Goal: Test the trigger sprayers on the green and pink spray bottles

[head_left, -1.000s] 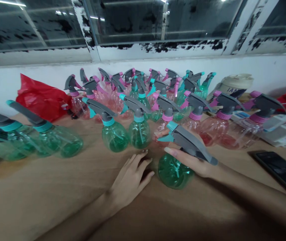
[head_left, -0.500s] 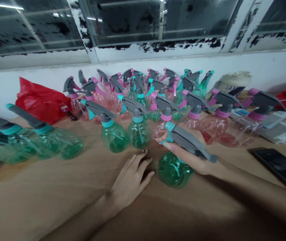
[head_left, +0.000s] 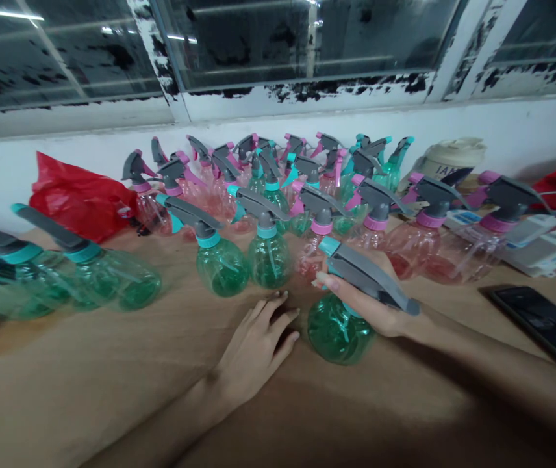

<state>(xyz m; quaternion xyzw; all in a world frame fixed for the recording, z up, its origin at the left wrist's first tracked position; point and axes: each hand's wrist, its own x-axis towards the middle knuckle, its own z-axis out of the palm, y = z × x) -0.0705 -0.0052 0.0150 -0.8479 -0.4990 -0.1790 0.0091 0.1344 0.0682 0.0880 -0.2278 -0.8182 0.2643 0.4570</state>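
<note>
My right hand [head_left: 373, 305] is wrapped round the neck and trigger of a green spray bottle [head_left: 339, 333] with a grey and turquoise spray head. The bottle stands on the table, and its trigger is mostly hidden by my fingers. My left hand [head_left: 258, 344] lies on the tabletop to the left of this bottle, fingers spread, holding nothing. Just beyond it stand two more green spray bottles [head_left: 269, 260]. A pink spray bottle [head_left: 313, 250] is behind my right hand.
Several pink and green spray bottles crowd the wooden table [head_left: 126, 377] along the wall. More green bottles [head_left: 126, 279] lie tilted at the left. A red plastic bag [head_left: 80, 198], a phone [head_left: 541, 325], a pale jar [head_left: 453, 159] and white boxes [head_left: 538, 244] sit around them.
The trigger under my right fingers showed in front of them before; now it is drawn in toward the bottle's neck. My left hand and the other bottles have stayed put.
</note>
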